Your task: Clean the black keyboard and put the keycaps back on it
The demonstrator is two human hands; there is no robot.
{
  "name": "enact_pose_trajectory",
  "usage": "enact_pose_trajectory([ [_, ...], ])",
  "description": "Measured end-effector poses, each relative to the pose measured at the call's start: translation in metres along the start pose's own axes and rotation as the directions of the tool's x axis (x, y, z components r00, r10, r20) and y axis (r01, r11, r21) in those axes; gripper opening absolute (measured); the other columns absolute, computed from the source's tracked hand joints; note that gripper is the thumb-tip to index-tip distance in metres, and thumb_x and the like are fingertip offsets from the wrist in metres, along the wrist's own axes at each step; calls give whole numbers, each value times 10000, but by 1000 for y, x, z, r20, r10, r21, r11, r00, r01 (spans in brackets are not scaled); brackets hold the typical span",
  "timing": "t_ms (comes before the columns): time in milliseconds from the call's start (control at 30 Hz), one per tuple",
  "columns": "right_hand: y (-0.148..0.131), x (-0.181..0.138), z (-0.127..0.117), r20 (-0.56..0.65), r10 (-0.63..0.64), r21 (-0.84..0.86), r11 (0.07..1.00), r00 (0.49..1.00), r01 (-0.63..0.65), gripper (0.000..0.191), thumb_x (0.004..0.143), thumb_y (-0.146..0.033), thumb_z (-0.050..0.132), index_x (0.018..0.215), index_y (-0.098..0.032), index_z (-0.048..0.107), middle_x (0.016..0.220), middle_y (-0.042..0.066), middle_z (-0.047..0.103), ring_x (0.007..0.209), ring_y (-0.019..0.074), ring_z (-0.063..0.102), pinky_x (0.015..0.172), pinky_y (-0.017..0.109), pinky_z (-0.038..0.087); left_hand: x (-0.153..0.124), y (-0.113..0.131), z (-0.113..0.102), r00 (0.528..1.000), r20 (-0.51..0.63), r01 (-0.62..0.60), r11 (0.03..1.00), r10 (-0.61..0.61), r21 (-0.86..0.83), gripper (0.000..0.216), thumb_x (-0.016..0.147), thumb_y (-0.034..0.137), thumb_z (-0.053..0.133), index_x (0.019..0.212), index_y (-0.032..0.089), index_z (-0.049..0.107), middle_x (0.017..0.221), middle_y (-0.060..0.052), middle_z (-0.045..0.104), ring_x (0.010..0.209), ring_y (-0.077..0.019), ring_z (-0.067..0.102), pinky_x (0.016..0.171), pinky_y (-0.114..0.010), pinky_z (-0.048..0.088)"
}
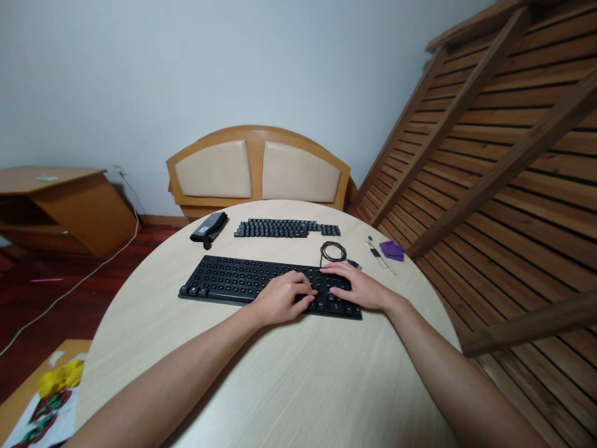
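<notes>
A black keyboard (242, 278) lies on the round table, most of its keycaps off and the small switch stems showing; a few caps sit at its lower left corner and on its right part. My left hand (285, 297) is over the right half of the keyboard, fingers curled and thumb and forefinger close together at the key rows. Whatever is between those fingertips is too small to make out. My right hand (358, 286) rests on the keyboard's right end, fingers stretched out. Behind, loose black keycaps (275, 228) stand in rows.
A coiled black cable (333, 251) lies behind the keyboard. Farther right are a purple cloth (392, 250) and thin metal tools (383, 258). A dark folded pouch (209, 228) is at the back left of the table (298, 386). Wooden slats (504, 186) lean close on the right.
</notes>
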State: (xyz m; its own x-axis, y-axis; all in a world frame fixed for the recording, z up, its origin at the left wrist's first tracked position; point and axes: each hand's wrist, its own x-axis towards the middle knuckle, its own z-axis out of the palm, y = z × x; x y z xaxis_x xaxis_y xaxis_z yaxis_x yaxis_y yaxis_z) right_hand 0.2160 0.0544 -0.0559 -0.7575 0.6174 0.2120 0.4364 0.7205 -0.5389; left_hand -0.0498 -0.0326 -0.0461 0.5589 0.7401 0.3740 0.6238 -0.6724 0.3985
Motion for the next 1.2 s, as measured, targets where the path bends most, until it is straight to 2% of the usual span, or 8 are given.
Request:
enact_pose_trajectory([
  [200,-1,0,-1,-2,-15,6,1000,1000,15,480,936,-402,643,1395,-272,587,1439,108,557,1362,297,482,1173,531,366,1,3,1,995,-37,-86,985,93,153,222,971,259,547,1006,162,744,903,-77,705,881,-228,642,947,-402,493],
  [300,-2,0,-1,-8,-25,10,1000,1000,25,482,937,-402,642,1397,-267,586,1436,111,560,1360,299,484,1171,533,366,0,1,1,993,-32,-110,978,118,177,212,972,259,541,931,168,729,870,-69,695,850,-217,638,907,-391,503],
  [367,-2,1,-1,-9,-25,8,1000,1000,26,480,938,-401,642,1395,-263,588,1431,113,564,1358,298,486,1171,531,368,-1,0,1,991,-26,-123,974,130,187,213,977,265,536,927,172,721,890,-66,693,856,-212,637,888,-382,504],
  [533,-3,1,0,-11,-17,1,1000,1000,17,475,936,-386,646,1394,-272,588,1436,107,561,1360,293,487,1174,531,369,-1,3,0,989,-26,-139,968,148,210,197,979,264,542,928,177,711,976,-56,702,917,-208,638,1029,-422,438],
  [700,-4,0,1,-15,-15,-5,1000,1000,15,482,933,-370,651,1399,-269,586,1446,113,554,1362,295,488,1171,542,367,1,5,-6,991,7,-132,974,133,186,193,968,257,548,925,171,715,989,-61,703,960,-221,624,954,-380,483],
  [867,-3,0,1,-15,-23,-5,1000,1000,23,479,932,-364,654,1396,-266,587,1438,115,561,1363,290,487,1170,536,369,0,2,-9,988,38,-152,976,148,158,184,937,288,596,1002,174,725,1060,-64,700,1073,-239,602,1005,-390,486],
  [1000,-4,0,0,-6,-6,-10,1000,1000,6,482,934,-366,651,1399,-261,582,1447,117,548,1369,285,478,1173,529,365,-1,4,-8,993,30,-117,979,114,169,191,943,301,591,961,175,733,1102,-79,693,1143,-260,576,994,-395,506],
  [1200,-4,0,0,-13,-15,0,1000,1000,15,478,931,-377,650,1392,-266,588,1435,114,559,1352,289,491,1169,533,368,-3,8,-8,994,65,-101,980,91,173,217,966,313,565,971,172,730,1165,-82,687,1090,-247,613,945,-374,533],
])
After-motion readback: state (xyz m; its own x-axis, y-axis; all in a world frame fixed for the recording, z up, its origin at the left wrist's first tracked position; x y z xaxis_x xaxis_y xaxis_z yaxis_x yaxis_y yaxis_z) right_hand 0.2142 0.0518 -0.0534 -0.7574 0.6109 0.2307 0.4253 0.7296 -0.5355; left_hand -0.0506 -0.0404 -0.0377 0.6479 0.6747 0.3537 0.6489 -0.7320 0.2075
